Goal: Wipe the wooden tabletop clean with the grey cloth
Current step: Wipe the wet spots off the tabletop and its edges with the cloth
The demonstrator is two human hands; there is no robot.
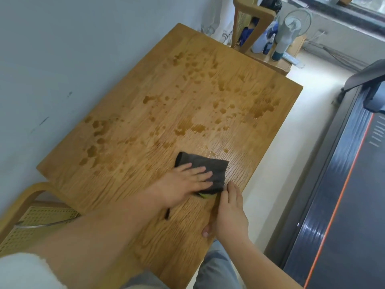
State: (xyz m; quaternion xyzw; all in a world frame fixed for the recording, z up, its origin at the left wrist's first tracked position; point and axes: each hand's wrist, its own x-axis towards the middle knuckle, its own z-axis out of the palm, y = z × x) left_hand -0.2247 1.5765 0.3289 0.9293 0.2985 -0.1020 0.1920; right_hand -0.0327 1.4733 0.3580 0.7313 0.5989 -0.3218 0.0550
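The wooden tabletop (129, 159) carries many dark wet splotches across its middle and far half. A folded grey cloth (216, 167) with a yellow-green underside lies near the table's right edge. My left hand (183, 186) presses flat on the cloth, fingers spread over it. My right hand (231, 213) rests flat on the table edge just beside the cloth's near corner, fingers together, holding nothing.
A cane-seat wooden chair (31, 222) stands at the table's near left. Another chair (277, 61) at the far end holds spray bottles and a small fan. A grey wall runs along the left. A dark treadmill (341, 205) fills the floor at right.
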